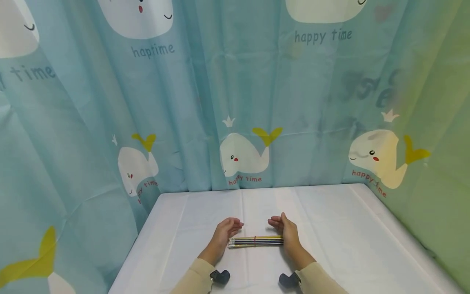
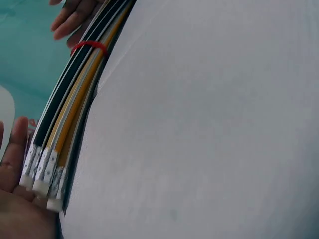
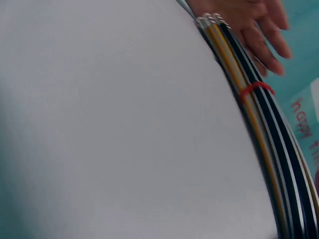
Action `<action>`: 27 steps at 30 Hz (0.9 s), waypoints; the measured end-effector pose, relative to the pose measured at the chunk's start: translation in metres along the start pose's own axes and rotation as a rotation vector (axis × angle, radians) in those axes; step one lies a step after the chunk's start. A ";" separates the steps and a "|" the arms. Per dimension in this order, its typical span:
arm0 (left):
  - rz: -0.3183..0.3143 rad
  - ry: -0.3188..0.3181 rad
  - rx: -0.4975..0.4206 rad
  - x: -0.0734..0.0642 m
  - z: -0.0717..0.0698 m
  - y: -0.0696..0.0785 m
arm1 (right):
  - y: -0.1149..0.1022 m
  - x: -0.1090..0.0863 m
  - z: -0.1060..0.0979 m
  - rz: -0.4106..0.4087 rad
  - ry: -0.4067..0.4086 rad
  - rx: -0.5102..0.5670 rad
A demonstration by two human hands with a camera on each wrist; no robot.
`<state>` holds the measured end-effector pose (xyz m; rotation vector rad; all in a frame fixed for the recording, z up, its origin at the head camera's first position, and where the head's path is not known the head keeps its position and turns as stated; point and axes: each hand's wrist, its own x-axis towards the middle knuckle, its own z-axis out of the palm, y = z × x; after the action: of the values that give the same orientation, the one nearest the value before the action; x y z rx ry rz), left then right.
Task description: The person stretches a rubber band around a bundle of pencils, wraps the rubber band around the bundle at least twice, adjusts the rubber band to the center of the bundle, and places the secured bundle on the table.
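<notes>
A bundle of pencils (image 1: 256, 241), yellow and dark-striped, lies crosswise on the white table with a red band (image 2: 89, 46) round its middle. The white erasers (image 2: 42, 187) with silvery ferrules are at its left end. Beside that end is my left hand (image 1: 221, 235), its palm facing inward and its fingers extended. At the other end, my right hand (image 1: 290, 235) stands with its palm toward the bundle and its fingers relaxed; it hides the pencils' right tips. Both palms are at the bundle's ends, and neither hand's fingers curl round it.
The table (image 1: 330, 220) has a white cover and reaches back to a blue-green curtain (image 1: 191, 102) printed with whales and lettering. Along the right side hangs a greener stretch of curtain (image 1: 440, 196). Dark wrist mounts (image 1: 221, 277) sit at both cream sleeves.
</notes>
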<state>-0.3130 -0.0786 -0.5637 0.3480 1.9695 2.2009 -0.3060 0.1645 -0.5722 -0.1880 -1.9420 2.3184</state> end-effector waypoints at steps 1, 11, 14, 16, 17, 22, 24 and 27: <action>-0.003 0.008 -0.005 -0.001 -0.001 0.000 | -0.001 0.000 -0.002 0.008 -0.003 0.026; -0.005 0.027 -0.002 -0.004 0.002 -0.001 | -0.003 0.003 -0.002 -0.074 -0.232 -0.096; -0.002 0.003 -0.018 -0.005 0.004 -0.005 | -0.001 0.001 0.000 -0.115 -0.309 -0.147; 0.002 -0.009 -0.040 -0.006 0.004 -0.007 | 0.000 -0.001 0.001 -0.123 -0.319 -0.147; 0.002 -0.013 -0.059 -0.006 0.004 -0.007 | 0.001 -0.002 0.001 -0.120 -0.312 -0.137; 0.019 -0.016 -0.063 -0.007 0.002 -0.006 | 0.002 -0.001 -0.001 -0.132 -0.303 -0.121; 0.021 0.013 -0.044 -0.006 0.000 -0.005 | 0.003 0.000 -0.003 -0.133 -0.297 -0.113; 0.029 0.087 0.042 -0.005 -0.005 -0.003 | 0.004 0.000 -0.011 -0.112 -0.251 -0.094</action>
<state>-0.3099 -0.0847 -0.5673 0.2925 2.0711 2.2308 -0.3039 0.1741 -0.5779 0.2087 -2.1143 2.2738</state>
